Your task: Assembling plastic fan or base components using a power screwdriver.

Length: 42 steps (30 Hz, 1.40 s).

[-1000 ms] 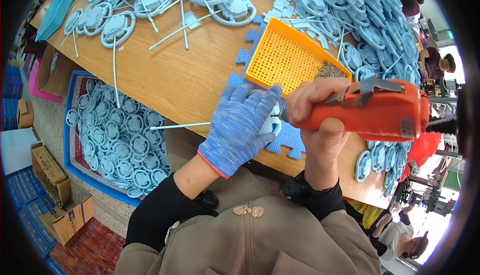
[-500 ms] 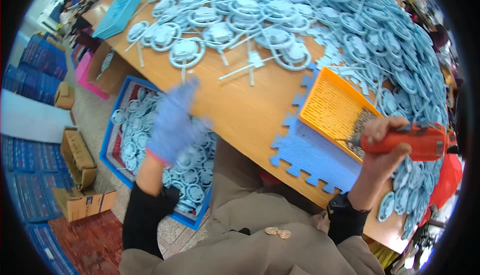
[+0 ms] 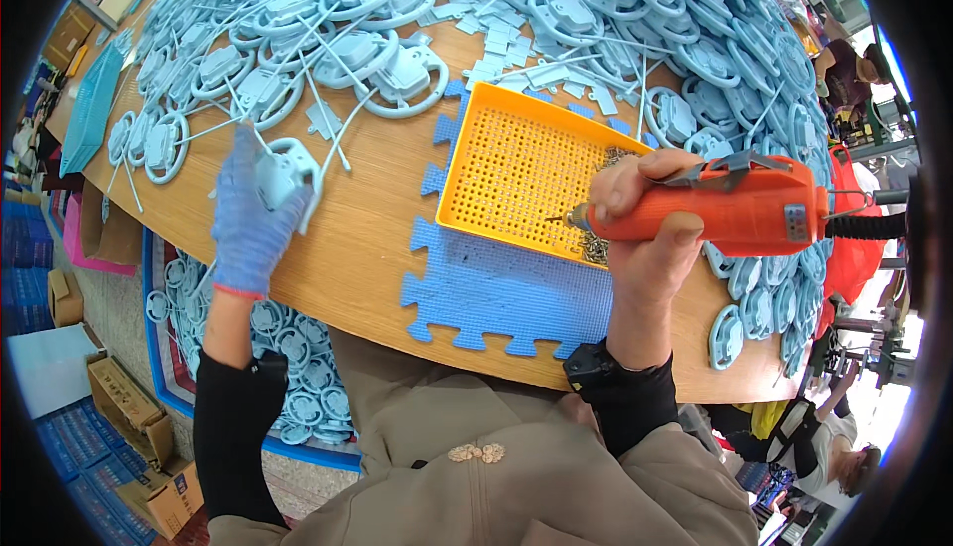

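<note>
My left hand (image 3: 250, 218), in a blue knitted glove, is closed on a light-blue plastic wheel-shaped part (image 3: 285, 175) at the left of the table. The part is tilted, with a thin stem sticking out. In my bare right hand (image 3: 645, 218) lies an orange-red electric screwdriver (image 3: 740, 206), held sideways with its bit pointing left. The bit is over a yellow perforated basket (image 3: 516, 154), close to a small heap of screws (image 3: 596, 248) at the basket's right end. Whether a screw sits on the bit is too small to tell.
A blue foam mat (image 3: 506, 298) lies under the basket. Light-blue wheel parts (image 3: 566, 15) pile high along the table's far and right sides, with small flat pieces (image 3: 506, 45) among them. At lower left, a blue crate (image 3: 308, 452) holds more parts. A cable runs from the screwdriver's rear.
The view has turned. My left hand has gone from above the crate's edge to the tabletop and taken hold of a wheel-shaped part. My right hand still holds the screwdriver by the basket.
</note>
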{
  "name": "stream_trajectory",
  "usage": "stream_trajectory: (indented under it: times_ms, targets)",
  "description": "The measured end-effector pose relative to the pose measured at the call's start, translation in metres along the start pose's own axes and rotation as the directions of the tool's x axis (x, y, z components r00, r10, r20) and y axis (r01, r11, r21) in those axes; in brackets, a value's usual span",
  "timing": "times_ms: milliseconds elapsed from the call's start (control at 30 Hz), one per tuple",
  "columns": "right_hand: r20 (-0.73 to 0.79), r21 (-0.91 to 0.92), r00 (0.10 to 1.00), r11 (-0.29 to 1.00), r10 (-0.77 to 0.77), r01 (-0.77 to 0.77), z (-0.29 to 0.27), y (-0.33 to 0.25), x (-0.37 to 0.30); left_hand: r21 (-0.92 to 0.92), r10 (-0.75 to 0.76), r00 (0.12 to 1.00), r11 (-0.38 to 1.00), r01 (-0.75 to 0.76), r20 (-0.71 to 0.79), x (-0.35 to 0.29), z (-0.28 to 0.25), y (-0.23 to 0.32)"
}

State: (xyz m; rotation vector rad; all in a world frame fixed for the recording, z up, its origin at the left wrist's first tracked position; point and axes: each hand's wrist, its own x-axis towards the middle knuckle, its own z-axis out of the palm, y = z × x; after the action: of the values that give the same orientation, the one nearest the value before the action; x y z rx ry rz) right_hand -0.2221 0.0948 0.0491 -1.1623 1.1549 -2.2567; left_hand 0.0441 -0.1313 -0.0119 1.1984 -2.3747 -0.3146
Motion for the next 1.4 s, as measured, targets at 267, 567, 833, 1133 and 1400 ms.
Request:
stream_trajectory:
  times_ms: [267,567,833,1133,1400]
  targets:
    - [-0.004,0.017,0.997,0.997,0.072,-0.072,-0.006,0.005,0.001,-0.407,-0.001,0.992,0.912,0.053,0.125,-0.041,-0.005,0.013]
    - [0.014,-0.042,0.999,0.998,0.04,-0.039,0.0,0.005,-0.002,-0.276,0.377,0.926,0.891,-0.36,0.007,-0.085,-0.015,0.12]
    - [0.068,-0.029,0.998,1.0,-0.007,0.009,0.024,-0.034,-0.013,-0.411,0.363,0.927,0.862,-0.297,0.092,-0.09,0.014,0.159]
    - [0.076,-0.172,0.987,0.977,0.139,-0.124,0.055,-0.035,-0.038,-0.412,0.338,0.94,0.863,-0.293,0.039,-0.094,0.012,0.159]
    - [0.215,-0.151,0.965,0.981,0.152,-0.121,0.055,-0.029,-0.033,-0.422,0.33,0.943,0.863,-0.28,0.049,-0.092,0.012,0.159]
